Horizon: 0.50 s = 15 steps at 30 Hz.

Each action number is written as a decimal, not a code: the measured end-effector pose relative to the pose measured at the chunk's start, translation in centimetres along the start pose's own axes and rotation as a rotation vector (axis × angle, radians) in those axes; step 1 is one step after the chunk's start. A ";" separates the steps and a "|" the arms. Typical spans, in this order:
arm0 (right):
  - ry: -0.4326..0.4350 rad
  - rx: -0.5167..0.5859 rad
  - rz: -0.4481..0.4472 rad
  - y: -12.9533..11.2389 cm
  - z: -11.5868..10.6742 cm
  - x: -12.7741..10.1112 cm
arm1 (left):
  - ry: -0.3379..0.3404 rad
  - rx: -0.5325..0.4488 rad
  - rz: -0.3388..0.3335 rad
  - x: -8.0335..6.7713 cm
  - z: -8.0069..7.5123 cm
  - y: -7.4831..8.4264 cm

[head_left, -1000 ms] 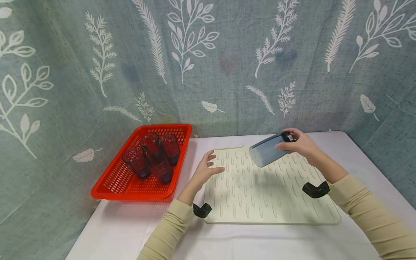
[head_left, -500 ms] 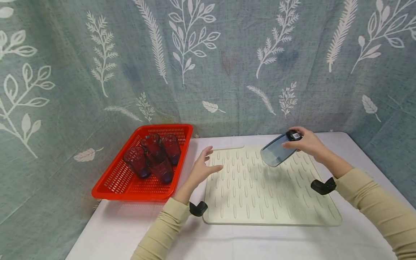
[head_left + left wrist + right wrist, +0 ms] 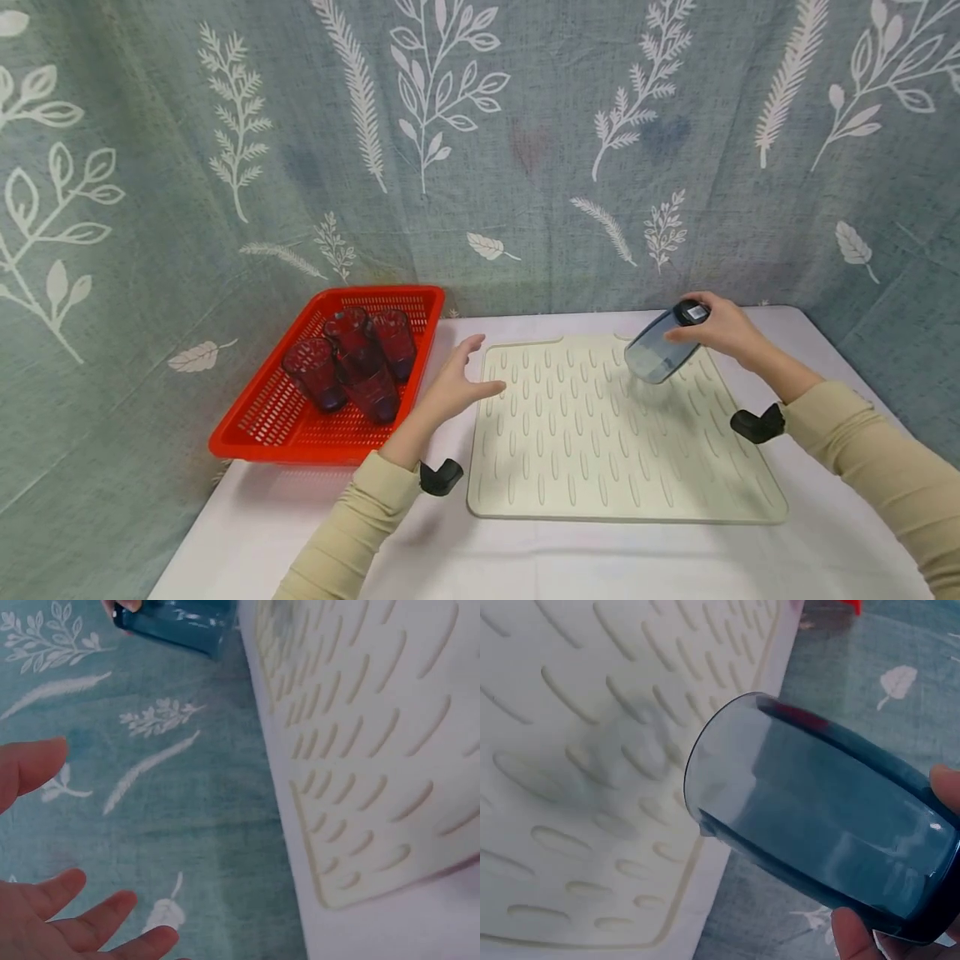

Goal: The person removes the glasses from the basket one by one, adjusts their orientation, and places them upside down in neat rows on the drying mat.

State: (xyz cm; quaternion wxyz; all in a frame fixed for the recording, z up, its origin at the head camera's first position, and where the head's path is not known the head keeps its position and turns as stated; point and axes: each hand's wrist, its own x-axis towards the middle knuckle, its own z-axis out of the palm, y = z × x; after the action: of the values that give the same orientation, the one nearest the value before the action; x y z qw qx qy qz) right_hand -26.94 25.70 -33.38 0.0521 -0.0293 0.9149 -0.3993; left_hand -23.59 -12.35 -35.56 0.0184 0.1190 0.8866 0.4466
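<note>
My right hand (image 3: pixel 716 323) grips a blue-tinted drinking glass (image 3: pixel 660 350) around its thick dark base. The glass is tilted with its mouth down and to the left, above the far right part of a cream ribbed drying mat (image 3: pixel 570 467). In the right wrist view the glass (image 3: pixel 817 817) shows clear and hollow, its rim over the mat's edge and fingertips at the base. My left hand (image 3: pixel 453 383) hovers beside the mat's left edge, thumb and fingers spread, holding nothing. The left wrist view also shows the left hand (image 3: pixel 52 922) with its fingers apart.
A red plastic basket (image 3: pixel 255 450) stands left of the mat, with several glasses (image 3: pixel 367 367) lying in it that look dark red. The white-covered table (image 3: pixel 570 567) runs up to a green leaf-patterned curtain (image 3: pixel 525 208) behind and at the sides.
My right hand has carried the glass rightward, and the glass has tipped more steeply mouth-down. My left hand has drawn back a little to the left, still spread. Basket and mat have not moved.
</note>
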 end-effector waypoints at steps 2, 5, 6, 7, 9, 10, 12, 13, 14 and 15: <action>0.004 -0.025 0.002 0.2 -0.2 0.2 | -0.006 0.030 -0.014 -0.3 -0.5 0.4; 0.003 -0.044 0.013 0.5 -0.4 0.4 | -0.024 0.079 -0.047 -0.8 -1.4 0.9; 0.002 -0.049 0.016 0.6 -0.5 0.5 | -0.029 0.098 -0.057 -0.9 -1.8 1.1; 0.001 -0.057 0.017 0.7 -0.6 0.5 | -0.034 0.119 -0.064 -1.1 -2.2 1.2; -0.001 -0.066 0.021 0.8 -0.7 0.7 | -0.038 0.156 -0.050 -1.4 -2.9 1.5; -0.003 -0.076 0.022 0.9 -0.8 0.9 | -0.037 0.173 -0.042 -1.5 -3.3 1.5; -0.005 -0.107 0.028 1.1 -0.9 1.1 | -0.034 0.188 -0.028 -1.7 -4.1 1.5; -0.006 -0.124 0.033 1.1 -1.0 1.2 | -0.031 0.198 -0.018 -1.7 -4.5 1.5; -0.007 -0.140 0.039 1.2 -1.0 1.3 | -0.026 0.200 -0.017 -1.8 -4.8 1.5; -0.008 -0.157 0.043 1.3 -1.1 1.4 | -0.020 0.206 -0.023 -1.9 -5.2 1.4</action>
State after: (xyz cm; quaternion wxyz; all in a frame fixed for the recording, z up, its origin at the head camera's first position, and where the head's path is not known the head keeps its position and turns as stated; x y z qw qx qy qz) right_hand -28.49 27.24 -33.75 0.0616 -0.0153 0.9436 -0.3250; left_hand -22.21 -16.06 -31.46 0.0201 0.1146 0.9290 0.3514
